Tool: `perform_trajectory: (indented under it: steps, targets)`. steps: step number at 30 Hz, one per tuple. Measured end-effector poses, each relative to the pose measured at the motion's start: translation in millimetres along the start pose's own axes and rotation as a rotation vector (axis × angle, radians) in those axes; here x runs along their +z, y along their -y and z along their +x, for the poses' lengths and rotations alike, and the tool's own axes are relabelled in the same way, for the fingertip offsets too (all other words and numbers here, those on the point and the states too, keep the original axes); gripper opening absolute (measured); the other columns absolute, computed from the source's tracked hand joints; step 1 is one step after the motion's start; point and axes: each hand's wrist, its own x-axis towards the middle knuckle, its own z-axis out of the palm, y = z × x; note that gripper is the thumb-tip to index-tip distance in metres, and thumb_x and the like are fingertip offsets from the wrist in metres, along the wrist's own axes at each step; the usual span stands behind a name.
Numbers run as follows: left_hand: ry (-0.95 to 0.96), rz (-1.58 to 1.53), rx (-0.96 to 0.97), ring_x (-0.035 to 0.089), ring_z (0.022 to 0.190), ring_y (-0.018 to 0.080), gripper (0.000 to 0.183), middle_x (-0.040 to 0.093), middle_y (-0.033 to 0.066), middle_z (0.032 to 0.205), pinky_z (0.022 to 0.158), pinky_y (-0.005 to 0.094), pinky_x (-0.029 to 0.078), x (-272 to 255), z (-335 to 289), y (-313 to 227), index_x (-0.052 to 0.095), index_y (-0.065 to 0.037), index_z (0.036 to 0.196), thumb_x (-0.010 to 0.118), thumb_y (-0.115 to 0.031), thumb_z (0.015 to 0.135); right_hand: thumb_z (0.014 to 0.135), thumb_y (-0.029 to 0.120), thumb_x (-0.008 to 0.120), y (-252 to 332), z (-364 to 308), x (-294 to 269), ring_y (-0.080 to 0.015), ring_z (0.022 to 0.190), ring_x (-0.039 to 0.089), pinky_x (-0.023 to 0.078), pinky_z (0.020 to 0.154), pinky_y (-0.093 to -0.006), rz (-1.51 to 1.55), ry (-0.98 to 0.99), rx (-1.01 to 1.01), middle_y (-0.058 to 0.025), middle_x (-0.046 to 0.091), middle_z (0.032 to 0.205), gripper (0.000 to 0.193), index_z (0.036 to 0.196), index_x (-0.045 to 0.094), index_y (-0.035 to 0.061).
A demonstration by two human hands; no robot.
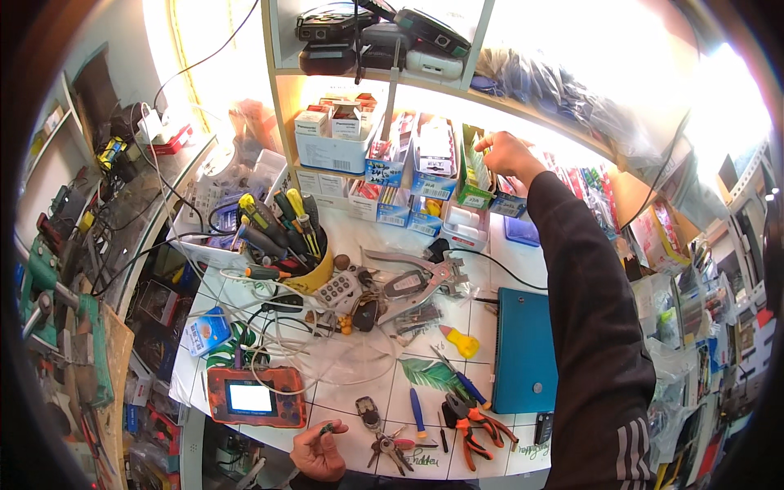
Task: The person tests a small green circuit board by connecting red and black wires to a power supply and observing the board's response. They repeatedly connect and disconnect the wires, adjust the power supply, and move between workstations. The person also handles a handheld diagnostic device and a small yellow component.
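Observation:
Low at the front edge of the table, my left hand (320, 452) is closed in a pinch on a small dark piece (328, 428), perhaps a little circuit board. To its right lie an opened key fob (369, 412) and a bunch of keys (390, 447). My right arm stretches to the back shelf, where my right hand (510, 157) curls its fingers over the upright packets in a green box (474, 184). Its fingertips are partly hidden among them, so what they pinch is unclear. Beside that box stands a blue-and-white box of packets (435, 155).
Orange-handled pliers (478, 429), a blue screwdriver (418, 412) and a teal notebook (523, 351) lie on the table. An orange device with a lit screen (256, 398) sits at left. Behind it are tangled cables and a yellow pot (314, 276) of screwdrivers.

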Motion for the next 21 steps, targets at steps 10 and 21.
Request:
perform_trajectory:
  steps: [10,21]
  targets:
    - [-0.017,-0.006,0.015,0.066,0.072,0.0211,0.022,0.063,0.0188,0.090,0.070,0.0309,0.054,1.0,-1.3,3.5,0.044,0.005,0.101,0.051,-0.016,0.096,0.068,0.019,0.079,-6.9,-4.3,9.4,-0.0261,0.089,0.067,0.050,0.083,-0.0336,0.053,-0.095,-0.128,-0.0186,0.069,0.094,0.033,0.098,0.072,0.0055]
    - [-0.014,0.041,0.002,0.066,0.071,0.0202,0.020,0.063,0.0180,0.090,0.069,0.0302,0.053,-0.1,-2.3,6.5,0.044,0.004,0.100,0.050,-0.015,0.096,0.071,0.007,0.068,-28.1,7.0,2.3,-0.0235,0.083,0.067,0.050,0.080,-0.0325,0.201,-0.192,-0.018,-0.0131,0.070,0.086,0.019,0.089,0.074,0.0104]
